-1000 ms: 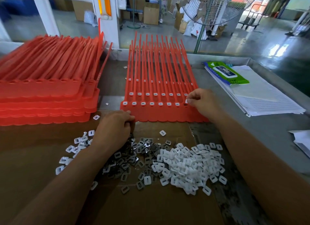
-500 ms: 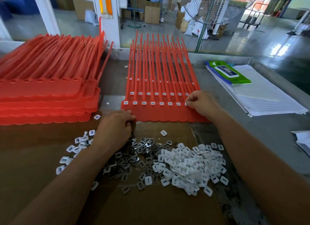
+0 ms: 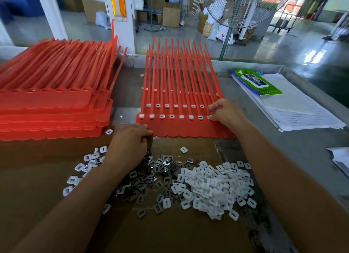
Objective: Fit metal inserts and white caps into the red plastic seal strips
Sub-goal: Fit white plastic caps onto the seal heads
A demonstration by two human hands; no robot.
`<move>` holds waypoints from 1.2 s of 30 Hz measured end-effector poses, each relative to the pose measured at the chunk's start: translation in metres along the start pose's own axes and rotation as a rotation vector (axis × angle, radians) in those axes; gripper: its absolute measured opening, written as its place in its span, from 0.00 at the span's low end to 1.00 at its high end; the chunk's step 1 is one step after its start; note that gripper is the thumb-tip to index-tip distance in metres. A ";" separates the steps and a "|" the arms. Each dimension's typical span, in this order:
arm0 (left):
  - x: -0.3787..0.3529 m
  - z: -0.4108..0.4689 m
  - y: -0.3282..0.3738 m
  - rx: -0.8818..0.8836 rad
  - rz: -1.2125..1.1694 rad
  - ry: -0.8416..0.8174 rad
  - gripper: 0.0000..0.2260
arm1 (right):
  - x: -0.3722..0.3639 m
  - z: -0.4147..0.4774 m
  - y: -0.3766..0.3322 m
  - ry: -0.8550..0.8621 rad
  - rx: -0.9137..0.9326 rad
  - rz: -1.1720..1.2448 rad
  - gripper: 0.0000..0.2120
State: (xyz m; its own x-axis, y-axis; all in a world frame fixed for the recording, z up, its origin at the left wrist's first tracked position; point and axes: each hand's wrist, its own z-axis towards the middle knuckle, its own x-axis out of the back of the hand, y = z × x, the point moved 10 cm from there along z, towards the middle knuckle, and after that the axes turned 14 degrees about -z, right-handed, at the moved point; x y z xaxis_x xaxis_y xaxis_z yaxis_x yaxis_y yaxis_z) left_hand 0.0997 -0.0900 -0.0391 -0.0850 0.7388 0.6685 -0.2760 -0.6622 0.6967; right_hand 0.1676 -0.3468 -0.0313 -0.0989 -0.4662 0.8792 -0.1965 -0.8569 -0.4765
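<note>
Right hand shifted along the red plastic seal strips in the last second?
No. Right hand stays at the right end of the front row of white caps on the red plastic seal strips.

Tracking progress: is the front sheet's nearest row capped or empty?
Capped: white caps fill seven sockets in the nearest row of the front sheet. The right hand pinches the eighth cap; whether seated, cannot tell.

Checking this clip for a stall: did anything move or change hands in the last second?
Nothing visibly changed. The right hand still pinches at the end cap in the front row of the red strips. The left hand still rests curled at the far edge of the metal inserts, its grip hidden. The loose white caps and the red stack are unmoved.
</note>
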 end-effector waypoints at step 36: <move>-0.001 -0.001 0.000 0.000 0.015 -0.024 0.15 | -0.003 -0.115 -0.011 -0.342 0.413 -0.162 0.11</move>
State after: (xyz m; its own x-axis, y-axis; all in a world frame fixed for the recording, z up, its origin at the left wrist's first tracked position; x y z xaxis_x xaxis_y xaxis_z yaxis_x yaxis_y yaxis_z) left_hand 0.0992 -0.0901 -0.0400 -0.0656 0.7256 0.6849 -0.2745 -0.6731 0.6868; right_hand 0.0582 -0.3108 -0.0276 0.2361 -0.3068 0.9220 0.2223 -0.9066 -0.3586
